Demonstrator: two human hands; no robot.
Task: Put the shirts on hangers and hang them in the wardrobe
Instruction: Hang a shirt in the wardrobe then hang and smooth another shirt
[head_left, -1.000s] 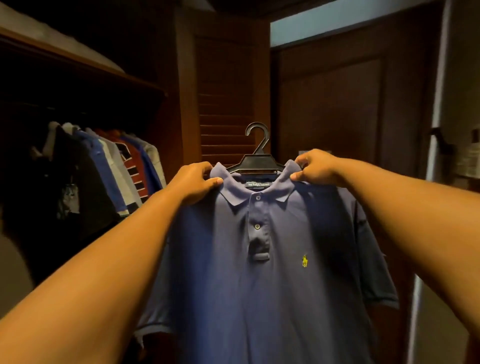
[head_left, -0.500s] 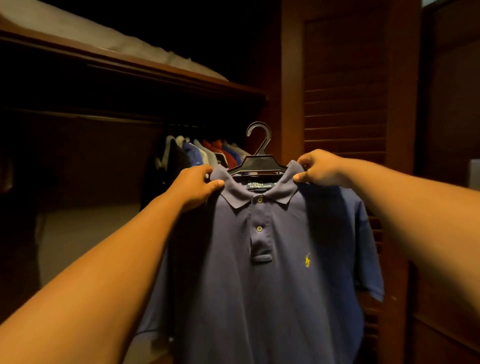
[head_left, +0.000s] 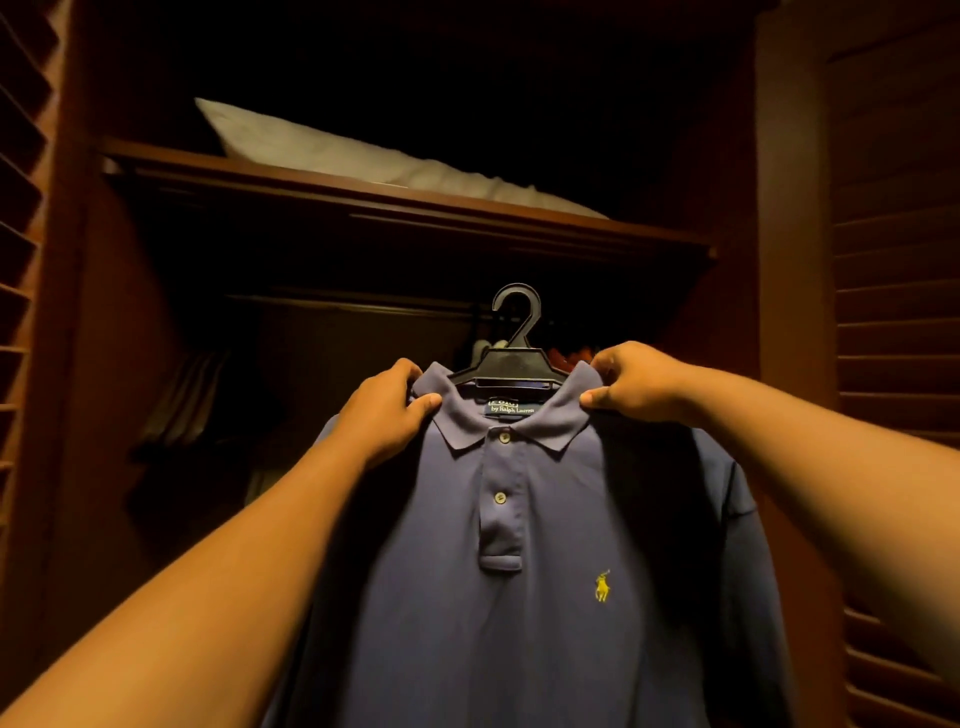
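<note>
A blue polo shirt (head_left: 545, 597) with a small yellow emblem hangs on a black plastic hanger (head_left: 511, 358), held up in front of the open wardrobe. My left hand (head_left: 387, 410) grips the shirt's left shoulder by the collar. My right hand (head_left: 631, 384) pinches the right shoulder beside the collar. The hanger's hook stands upright, just below the dark wardrobe rail (head_left: 363, 306) and apart from it. Shirts hung on the rail (head_left: 571, 356) are mostly hidden behind the hanger and my right hand.
A wooden shelf (head_left: 395, 208) crosses the wardrobe above the rail, with a white pillow (head_left: 353, 150) lying on it. Louvred wooden doors stand at the left (head_left: 26, 260) and right (head_left: 893, 312). Dark folded fabric (head_left: 192, 400) hangs at the lower left inside.
The view has swung left and up, so the wardrobe opening now faces me. The shirt on its hanger stays in both hands and now sits under the rail and shelf.
</note>
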